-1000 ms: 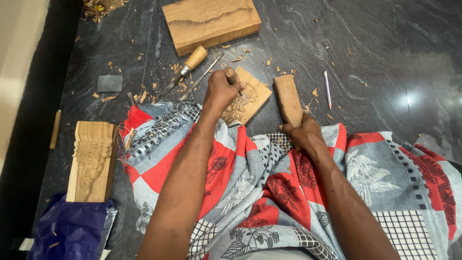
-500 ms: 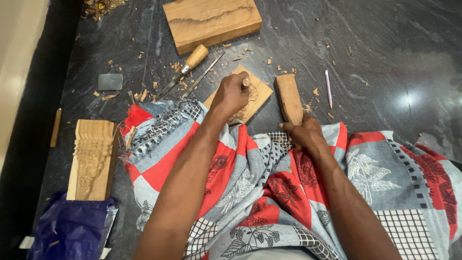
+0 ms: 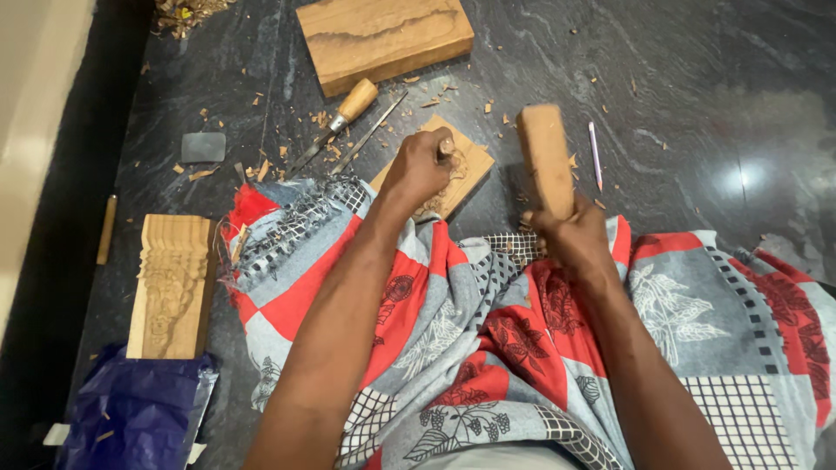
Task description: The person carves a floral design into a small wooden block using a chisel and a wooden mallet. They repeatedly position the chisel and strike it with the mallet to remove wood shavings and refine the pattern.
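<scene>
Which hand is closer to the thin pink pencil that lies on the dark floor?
The right hand. It holds the wooden mallet just to the left of the pink pencil. The left hand is farther left, over the small carved panel.

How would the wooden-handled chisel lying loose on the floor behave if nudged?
The chisel has a rounded handle, so it would probably roll a little. The dark floor looks polished and glossy, so it may also slide. Its thin metal shaft looks stiff and unlikely to bend.
</scene>
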